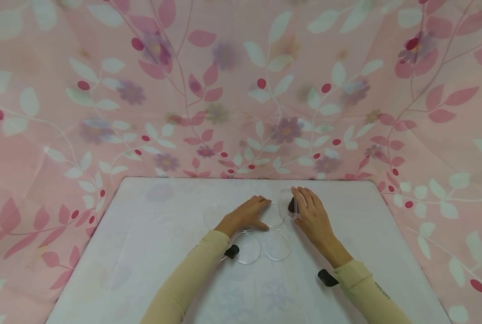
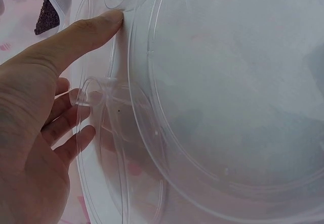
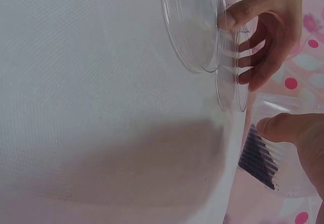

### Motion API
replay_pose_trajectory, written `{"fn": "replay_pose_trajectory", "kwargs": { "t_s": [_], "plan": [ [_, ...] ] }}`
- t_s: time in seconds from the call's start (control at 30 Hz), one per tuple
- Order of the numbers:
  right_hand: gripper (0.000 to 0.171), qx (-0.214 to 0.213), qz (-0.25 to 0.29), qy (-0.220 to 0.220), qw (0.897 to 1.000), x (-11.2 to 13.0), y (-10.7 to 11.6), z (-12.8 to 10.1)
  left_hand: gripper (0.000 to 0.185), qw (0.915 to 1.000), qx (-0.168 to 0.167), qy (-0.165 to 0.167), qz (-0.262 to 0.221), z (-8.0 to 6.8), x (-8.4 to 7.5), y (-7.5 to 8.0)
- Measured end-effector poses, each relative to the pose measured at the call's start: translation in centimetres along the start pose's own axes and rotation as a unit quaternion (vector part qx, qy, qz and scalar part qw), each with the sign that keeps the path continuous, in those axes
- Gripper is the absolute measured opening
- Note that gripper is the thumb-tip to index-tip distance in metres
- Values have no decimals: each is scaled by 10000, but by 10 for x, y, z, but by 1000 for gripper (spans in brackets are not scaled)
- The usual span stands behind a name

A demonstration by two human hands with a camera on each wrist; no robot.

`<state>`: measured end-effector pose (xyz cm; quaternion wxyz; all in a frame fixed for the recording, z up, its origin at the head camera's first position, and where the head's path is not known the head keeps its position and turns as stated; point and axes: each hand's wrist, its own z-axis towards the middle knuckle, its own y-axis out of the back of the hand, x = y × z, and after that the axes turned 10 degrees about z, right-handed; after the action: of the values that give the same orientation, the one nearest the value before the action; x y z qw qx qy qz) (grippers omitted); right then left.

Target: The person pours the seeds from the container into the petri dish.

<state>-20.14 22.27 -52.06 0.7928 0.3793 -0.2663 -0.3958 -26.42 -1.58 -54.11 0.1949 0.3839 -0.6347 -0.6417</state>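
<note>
My left hand (image 1: 247,213) reaches over a group of clear round petri dishes. Its thumb and fingers curve round the rim of the back right dish (image 1: 272,216), whose left side they hide. In the left wrist view the thumb tip lies at a dish edge, with the other fingers behind the clear plastic. To the right, my right hand (image 1: 314,216) grips a clear container (image 3: 296,168) with dark grains (image 3: 258,158) heaped at a slant inside. In the right wrist view the thumb presses on its near side; the far fingers are mostly hidden.
More petri dishes lie close by: one at the front right (image 1: 276,245), one at the front middle (image 1: 246,249) and one at the back left (image 1: 214,217). They rest on a table with a white cloth (image 1: 144,270). A pink floral curtain (image 1: 233,112) hangs behind.
</note>
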Motion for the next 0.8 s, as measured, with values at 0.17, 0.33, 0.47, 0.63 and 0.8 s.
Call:
{"fn": "replay_pose_trajectory", "kwargs": {
  "t_s": [0.17, 0.33, 0.47, 0.63, 0.8],
  "plan": [
    [114, 66, -20, 53, 10000, 3, 1, 4, 88, 10000, -2, -2, 30, 0, 1, 0],
    [114, 122, -36, 112, 9999, 6, 0, 6, 89, 10000, -15, -21, 28, 1, 0, -1],
    [113, 193, -208, 203, 9994, 8, 0, 8, 89, 10000, -32, -18, 34, 1, 0, -1],
    [108, 244, -373, 337, 9984, 10, -1, 9, 90, 9999, -83, -24, 70, 1, 2, -4],
    [102, 285, -424, 360, 9980, 12, -2, 11, 89, 9999, -119, -52, 76, 1, 2, -4]
  ]
}}
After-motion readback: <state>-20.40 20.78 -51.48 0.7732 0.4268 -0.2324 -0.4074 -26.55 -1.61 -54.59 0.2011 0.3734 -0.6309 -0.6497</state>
